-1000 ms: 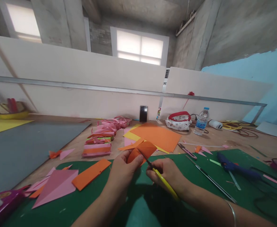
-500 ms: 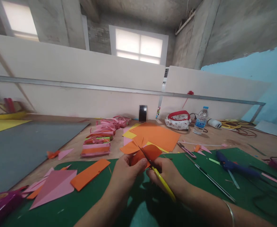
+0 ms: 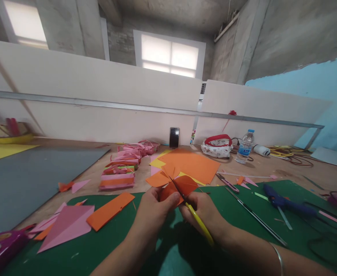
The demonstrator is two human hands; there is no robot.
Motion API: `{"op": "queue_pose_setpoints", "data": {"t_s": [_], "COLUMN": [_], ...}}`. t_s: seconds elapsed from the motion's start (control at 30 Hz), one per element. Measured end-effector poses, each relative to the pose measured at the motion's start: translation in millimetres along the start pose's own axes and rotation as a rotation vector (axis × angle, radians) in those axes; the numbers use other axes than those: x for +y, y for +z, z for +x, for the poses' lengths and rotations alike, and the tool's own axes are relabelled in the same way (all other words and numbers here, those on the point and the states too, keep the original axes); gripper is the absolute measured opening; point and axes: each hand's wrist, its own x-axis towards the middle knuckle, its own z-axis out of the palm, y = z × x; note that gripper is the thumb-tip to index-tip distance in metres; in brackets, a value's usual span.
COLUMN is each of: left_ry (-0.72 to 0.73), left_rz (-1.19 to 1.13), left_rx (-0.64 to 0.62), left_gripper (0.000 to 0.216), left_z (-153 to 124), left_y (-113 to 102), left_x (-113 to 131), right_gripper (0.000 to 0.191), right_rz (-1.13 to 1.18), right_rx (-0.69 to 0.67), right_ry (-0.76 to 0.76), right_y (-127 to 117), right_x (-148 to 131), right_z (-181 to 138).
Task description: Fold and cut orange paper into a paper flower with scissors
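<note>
Above the green cutting mat (image 3: 105, 245), my left hand (image 3: 153, 207) pinches an orange paper piece with petal-like flaps (image 3: 159, 179). My right hand (image 3: 204, 214) is closed on yellow-handled scissors (image 3: 199, 222), whose dark blades lie across the paper, pointing up and left. The fingers in the handle loops are partly hidden. Left of my hands, a folded orange paper strip (image 3: 110, 211) and a pink paper piece (image 3: 67, 226) rest on the mat. Beyond the paper being held lies a stack of orange sheets (image 3: 194, 165) with yellow and pink edges showing.
Pink-and-orange paper bundles (image 3: 118, 180) line up at the back left. A phone (image 3: 174, 137) leans on the wall near a fabric pouch (image 3: 216, 145) and a water bottle (image 3: 245, 147). To the right are a utility knife (image 3: 227, 182), tweezers (image 3: 256, 215) and a blue glue gun (image 3: 286, 205).
Almost nothing differs; the whole view has shifted very slightly. Both hands, the scissors and the orange paper keep nearly the same pose.
</note>
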Motion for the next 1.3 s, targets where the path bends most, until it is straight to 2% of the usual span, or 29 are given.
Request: {"op": "queue_pose_setpoints", "data": {"t_s": [0.83,1.0,1.1,1.3], "left_ry": [-0.022,-0.012,0.007,0.032], "left_rz": [0.046,0.024,-0.003,-0.001], "left_rx": [0.009,-0.009,-0.029,-0.072], "left_gripper": [0.033,0.035,0.038,0.034], "left_z": [-0.4,-2.4,-4.8,-8.7], "left_y": [-1.5,-0.1,1.7,4.1], "left_x": [2.8,4.3,5.9,8.8], "right_gripper": [0.018,0.005,0.020,0.034], "right_rz": [-0.034,0.089,0.201,0.306], "right_rx": [0.014,-0.040,-0.066,-0.096], "right_ry": [0.025,0.030,-0.012,-0.011], "right_y": [-2.6,-1.2,-1.3,-1.5], "right_x": [3.1,1.6,-1.9,-7.3], "right_z": [2.0,1.8,1.3,2.5]}}
